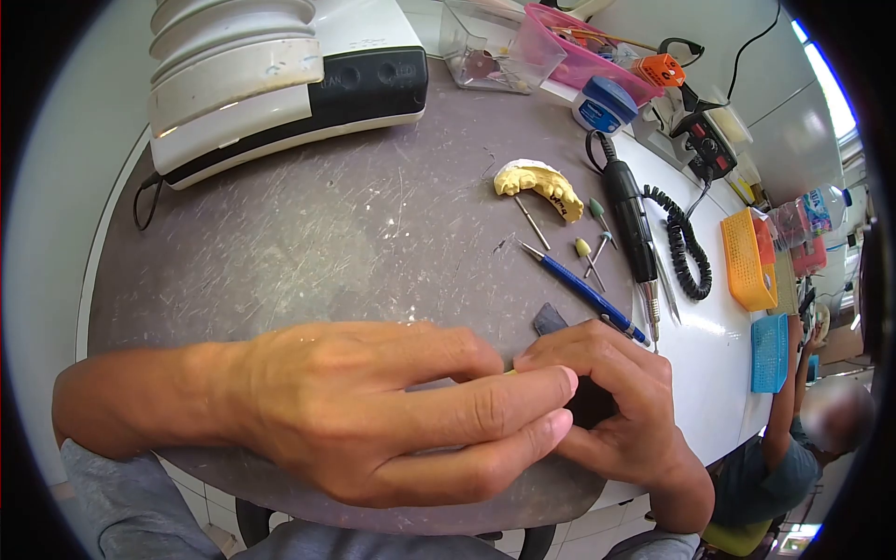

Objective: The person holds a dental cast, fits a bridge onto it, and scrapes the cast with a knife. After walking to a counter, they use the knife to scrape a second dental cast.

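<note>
My left hand (373, 411) reaches across the front of the grey mat (308, 247), its fingers pressed together against my right hand (621, 397). The fingers of both hands close round something small. Only a thin yellowish sliver shows between the fingertips; I cannot tell what it is. Just beyond my right knuckles a dark grey flat piece (549, 319) pokes out. A blue mechanical pencil (583, 287) lies slantwise near my right hand. Farther back rests a yellow dental cast (539, 180), curved like an arch, with dark writing on its side.
A black rotary handpiece (630, 219) with coiled cord lies to the right, beside several small mounted burs (583, 248). A white-and-black suction unit (373, 89) stands back left. Behind are a blue-lidded jar (605, 105) and pink basket (537, 37). Another person (770, 481) sits far right.
</note>
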The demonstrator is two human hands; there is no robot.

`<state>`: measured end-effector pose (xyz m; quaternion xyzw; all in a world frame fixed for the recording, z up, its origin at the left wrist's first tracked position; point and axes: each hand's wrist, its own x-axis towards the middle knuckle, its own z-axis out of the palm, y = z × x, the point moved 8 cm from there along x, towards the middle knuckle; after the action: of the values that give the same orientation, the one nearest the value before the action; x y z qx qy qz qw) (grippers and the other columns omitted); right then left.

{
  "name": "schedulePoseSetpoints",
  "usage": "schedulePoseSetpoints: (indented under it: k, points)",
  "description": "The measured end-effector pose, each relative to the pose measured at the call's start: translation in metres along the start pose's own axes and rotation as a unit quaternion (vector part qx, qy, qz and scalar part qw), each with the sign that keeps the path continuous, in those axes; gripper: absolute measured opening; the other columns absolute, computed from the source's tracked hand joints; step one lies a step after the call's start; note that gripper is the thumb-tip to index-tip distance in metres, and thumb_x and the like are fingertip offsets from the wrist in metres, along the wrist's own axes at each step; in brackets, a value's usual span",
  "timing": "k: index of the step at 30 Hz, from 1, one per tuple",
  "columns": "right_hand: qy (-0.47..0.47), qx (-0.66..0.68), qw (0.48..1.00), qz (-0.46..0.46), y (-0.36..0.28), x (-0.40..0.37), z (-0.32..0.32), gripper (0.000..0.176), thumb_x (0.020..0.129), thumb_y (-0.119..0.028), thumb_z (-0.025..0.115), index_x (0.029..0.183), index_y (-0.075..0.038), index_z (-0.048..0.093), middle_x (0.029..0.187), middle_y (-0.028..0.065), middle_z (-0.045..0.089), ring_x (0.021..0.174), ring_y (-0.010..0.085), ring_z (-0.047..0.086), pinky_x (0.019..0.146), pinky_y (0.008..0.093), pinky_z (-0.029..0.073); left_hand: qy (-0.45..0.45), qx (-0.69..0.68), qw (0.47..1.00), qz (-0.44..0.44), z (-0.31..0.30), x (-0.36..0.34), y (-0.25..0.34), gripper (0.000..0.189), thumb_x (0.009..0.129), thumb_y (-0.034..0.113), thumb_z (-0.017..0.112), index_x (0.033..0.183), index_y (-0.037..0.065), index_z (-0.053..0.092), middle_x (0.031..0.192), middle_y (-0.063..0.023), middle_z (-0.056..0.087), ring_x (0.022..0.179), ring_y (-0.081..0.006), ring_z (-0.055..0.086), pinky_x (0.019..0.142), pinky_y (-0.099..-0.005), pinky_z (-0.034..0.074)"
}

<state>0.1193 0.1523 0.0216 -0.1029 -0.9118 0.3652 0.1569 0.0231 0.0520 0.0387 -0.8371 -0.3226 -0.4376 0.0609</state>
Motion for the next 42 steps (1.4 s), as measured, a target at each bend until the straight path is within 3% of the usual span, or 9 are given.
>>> schedulePoseSetpoints:
  k: [16,42]
  points:
    - [0.022,-0.019,0.999,-0.022,-0.0057,-0.0014,0.0003,0.021,0.073,-0.002,0.075,0.093,-0.002,0.067,0.093,0.0099,0.067,0.078,0.0204,0.068,0.066,0.0289,0.055,0.013,0.009,1.0,0.018,-0.001,0.0023,0.0066,0.023,0.075,0.003,0.07,0.097,0.003,0.064,0.109,-0.0128,0.065,0.069,-0.0163,0.063,0.06,-0.0215,0.055]
    - [0.045,-0.054,0.997,-0.039,-0.0083,0.0005,0.0055,0.024,0.071,-0.006,0.077,0.094,-0.004,0.07,0.089,0.0096,0.066,0.075,0.0188,0.066,0.062,0.0281,0.054,0.029,0.007,0.999,0.02,-0.0001,-0.0004,0.0039,0.021,0.077,0.005,0.067,0.097,0.001,0.065,0.105,-0.0144,0.067,0.069,-0.0159,0.063,0.06,-0.0216,0.056]
